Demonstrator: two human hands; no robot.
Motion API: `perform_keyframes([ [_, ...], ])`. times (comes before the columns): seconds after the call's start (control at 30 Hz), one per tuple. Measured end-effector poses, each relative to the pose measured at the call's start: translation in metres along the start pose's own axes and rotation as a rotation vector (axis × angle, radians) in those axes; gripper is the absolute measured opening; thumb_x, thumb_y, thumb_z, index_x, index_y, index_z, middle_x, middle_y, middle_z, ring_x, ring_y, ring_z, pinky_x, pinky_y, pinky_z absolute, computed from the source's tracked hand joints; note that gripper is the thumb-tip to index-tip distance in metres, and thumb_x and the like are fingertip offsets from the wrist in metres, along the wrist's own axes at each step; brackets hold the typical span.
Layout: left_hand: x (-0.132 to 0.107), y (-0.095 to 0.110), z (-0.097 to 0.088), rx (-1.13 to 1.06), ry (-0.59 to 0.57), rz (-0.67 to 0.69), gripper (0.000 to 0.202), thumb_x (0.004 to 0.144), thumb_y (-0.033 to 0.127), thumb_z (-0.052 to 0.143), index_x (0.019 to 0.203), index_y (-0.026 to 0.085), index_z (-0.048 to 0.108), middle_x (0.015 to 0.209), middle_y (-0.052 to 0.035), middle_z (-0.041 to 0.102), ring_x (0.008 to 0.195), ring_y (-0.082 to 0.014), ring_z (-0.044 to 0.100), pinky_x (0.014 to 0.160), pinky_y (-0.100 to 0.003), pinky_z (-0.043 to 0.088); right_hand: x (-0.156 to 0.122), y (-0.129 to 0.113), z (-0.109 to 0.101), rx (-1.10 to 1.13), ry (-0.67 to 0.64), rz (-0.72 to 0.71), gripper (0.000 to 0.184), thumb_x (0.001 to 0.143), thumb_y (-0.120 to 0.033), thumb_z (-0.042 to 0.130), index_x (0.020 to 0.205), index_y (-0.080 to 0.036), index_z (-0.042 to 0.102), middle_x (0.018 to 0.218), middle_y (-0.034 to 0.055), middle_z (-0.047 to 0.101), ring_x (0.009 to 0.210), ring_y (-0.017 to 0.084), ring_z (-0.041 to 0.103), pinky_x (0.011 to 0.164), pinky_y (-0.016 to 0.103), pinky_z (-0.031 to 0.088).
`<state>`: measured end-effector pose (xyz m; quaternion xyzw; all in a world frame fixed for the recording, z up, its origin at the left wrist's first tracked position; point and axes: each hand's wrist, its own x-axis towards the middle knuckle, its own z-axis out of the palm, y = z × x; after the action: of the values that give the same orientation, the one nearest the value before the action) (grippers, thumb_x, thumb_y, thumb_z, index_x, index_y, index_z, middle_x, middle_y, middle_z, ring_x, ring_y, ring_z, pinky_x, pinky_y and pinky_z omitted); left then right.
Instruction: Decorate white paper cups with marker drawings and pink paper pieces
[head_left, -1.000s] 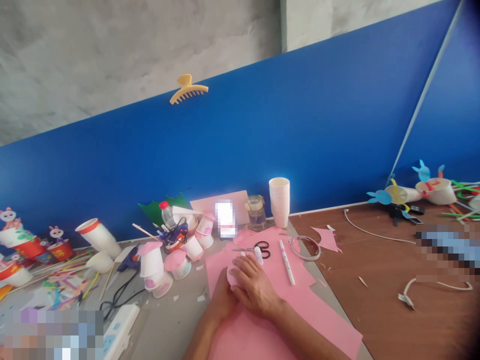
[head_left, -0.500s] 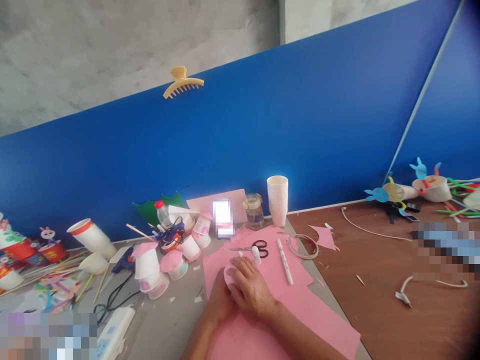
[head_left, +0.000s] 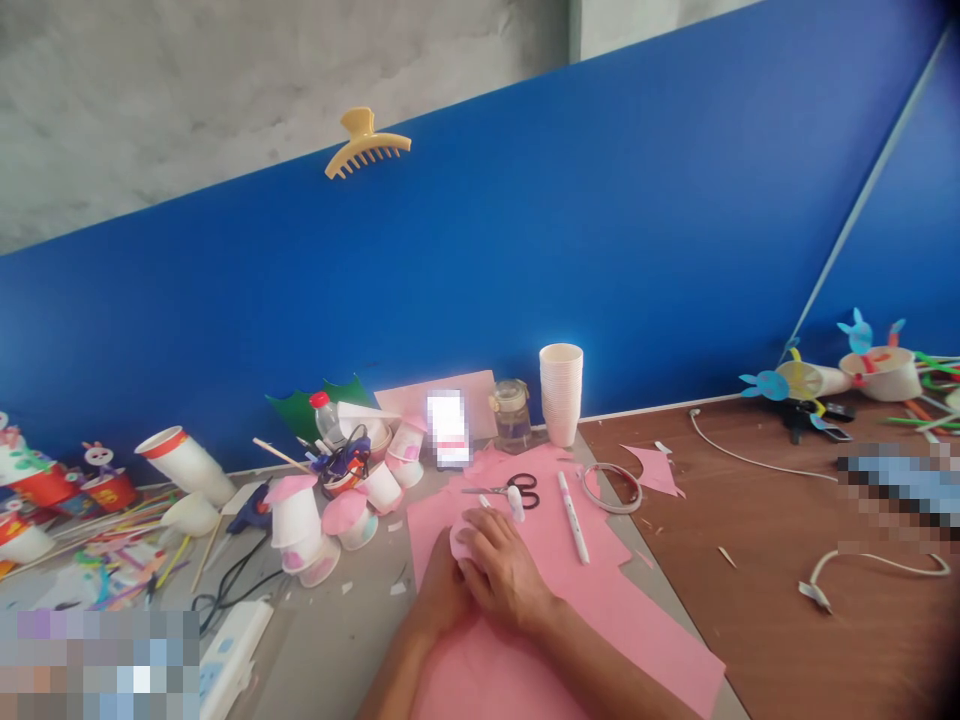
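My left hand [head_left: 442,588] and my right hand [head_left: 504,572] are pressed together over a large pink sheet [head_left: 600,650]. Between them shows the rounded edge of a pale pink piece of paper [head_left: 458,541]; the rest is covered. My right hand lies over it from above, fingers bent, while my left hand grips from the left side, its fingers mostly hidden. Just beyond my right fingers are a small white rounded object [head_left: 515,503] and black-handled scissors [head_left: 525,491]. A white marker [head_left: 574,517] lies to the right, near a roll of tape [head_left: 636,495].
A stack of paper cups [head_left: 561,395], a glass jar [head_left: 511,415] and a lit phone [head_left: 448,430] stand along the blue partition [head_left: 480,250]. Pink-topped cups [head_left: 295,515], a glue gun [head_left: 251,505] and a power strip [head_left: 236,655] are leftward. Cables cross the brown tabletop [head_left: 750,640].
The camera view has shifted slightly, moving the scene a little. My hands stay clasped on the pale pink paper, with barely any movement in the fingers.
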<state>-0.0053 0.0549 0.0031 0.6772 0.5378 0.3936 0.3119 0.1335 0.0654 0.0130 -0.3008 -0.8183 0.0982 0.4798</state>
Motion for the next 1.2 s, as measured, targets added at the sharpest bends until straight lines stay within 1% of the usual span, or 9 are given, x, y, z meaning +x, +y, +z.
perform_keyframes([
  [0.17,-0.001,0.001,0.001,0.011,0.005,0.036,0.021,0.076,0.015,0.055,0.096,0.021,0.057,0.098,-0.0053,0.064,0.096,-0.0226,0.058,0.087,-0.037,0.047,-0.001,0.001,0.001,-0.004,-0.008,0.002,0.022,0.081,-0.012,0.044,0.1,-0.018,0.051,0.114,0.0126,0.053,0.099,0.026,0.048,0.087,0.046,0.043],
  [0.37,0.001,0.011,0.0,0.024,-0.018,0.039,0.019,0.076,0.014,0.054,0.094,0.021,0.057,0.095,-0.0047,0.064,0.091,-0.021,0.06,0.08,-0.034,0.049,0.0,0.0,0.0,0.005,-0.002,0.004,0.024,0.08,-0.011,0.045,0.101,-0.019,0.052,0.114,0.0121,0.054,0.1,0.026,0.05,0.088,0.047,0.044],
  [0.47,0.001,0.009,0.0,0.026,-0.013,0.05,0.022,0.075,0.013,0.056,0.096,0.019,0.058,0.097,-0.0068,0.064,0.093,-0.0226,0.059,0.083,-0.037,0.048,-0.002,0.002,0.002,0.007,0.03,-0.002,0.032,0.081,-0.013,0.045,0.112,-0.018,0.048,0.115,0.0136,0.055,0.104,0.027,0.051,0.091,0.05,0.043],
  [0.57,0.001,0.004,0.0,0.004,-0.024,0.071,0.028,0.075,0.014,0.057,0.103,0.018,0.057,0.104,-0.0086,0.064,0.096,-0.0229,0.059,0.088,-0.039,0.047,-0.005,0.004,0.005,0.001,0.099,0.002,0.047,0.082,-0.015,0.045,0.128,-0.014,0.037,0.116,0.0163,0.055,0.109,0.029,0.051,0.093,0.052,0.043],
  [0.63,0.0,0.002,0.0,-0.019,-0.024,0.078,0.028,0.077,0.015,0.057,0.105,0.018,0.057,0.107,-0.0094,0.064,0.098,-0.0226,0.058,0.091,-0.039,0.046,-0.007,0.005,0.007,-0.002,0.108,0.007,0.052,0.081,-0.016,0.045,0.132,-0.014,0.033,0.117,0.0167,0.055,0.109,0.03,0.051,0.094,0.053,0.042],
  [0.8,0.0,0.007,-0.001,-0.043,-0.017,0.061,0.032,0.08,0.018,0.057,0.112,0.017,0.057,0.112,-0.0106,0.062,0.102,-0.0231,0.058,0.091,-0.038,0.046,-0.008,0.006,0.008,-0.016,0.117,0.051,0.054,0.08,-0.022,0.049,0.131,-0.014,0.034,0.119,0.0171,0.055,0.112,0.032,0.051,0.098,0.059,0.037],
  [0.97,0.002,0.019,-0.002,-0.043,-0.039,0.041,0.031,0.076,0.016,0.059,0.106,0.016,0.063,0.11,-0.0113,0.064,0.095,-0.0243,0.058,0.088,-0.038,0.047,-0.008,0.008,0.01,-0.007,0.115,0.148,0.048,0.078,-0.021,0.051,0.124,-0.015,0.04,0.115,0.0165,0.057,0.106,0.032,0.053,0.091,0.055,0.043],
  [1.1,0.002,0.024,-0.003,-0.073,-0.031,0.035,0.029,0.074,0.013,0.057,0.101,0.016,0.065,0.107,-0.01,0.066,0.095,-0.0246,0.058,0.091,-0.038,0.045,-0.006,0.006,0.006,0.025,0.1,0.12,0.045,0.075,-0.018,0.05,0.12,-0.016,0.043,0.111,0.0146,0.057,0.103,0.03,0.054,0.09,0.053,0.043],
  [1.2,0.002,0.026,-0.003,-0.079,-0.023,0.039,0.028,0.074,0.014,0.057,0.1,0.016,0.065,0.104,-0.0094,0.067,0.095,-0.0253,0.057,0.092,-0.038,0.044,-0.003,0.005,0.0,0.016,0.064,0.072,0.047,0.074,-0.02,0.051,0.12,-0.016,0.044,0.116,0.0149,0.054,0.109,0.031,0.05,0.097,0.057,0.035],
])
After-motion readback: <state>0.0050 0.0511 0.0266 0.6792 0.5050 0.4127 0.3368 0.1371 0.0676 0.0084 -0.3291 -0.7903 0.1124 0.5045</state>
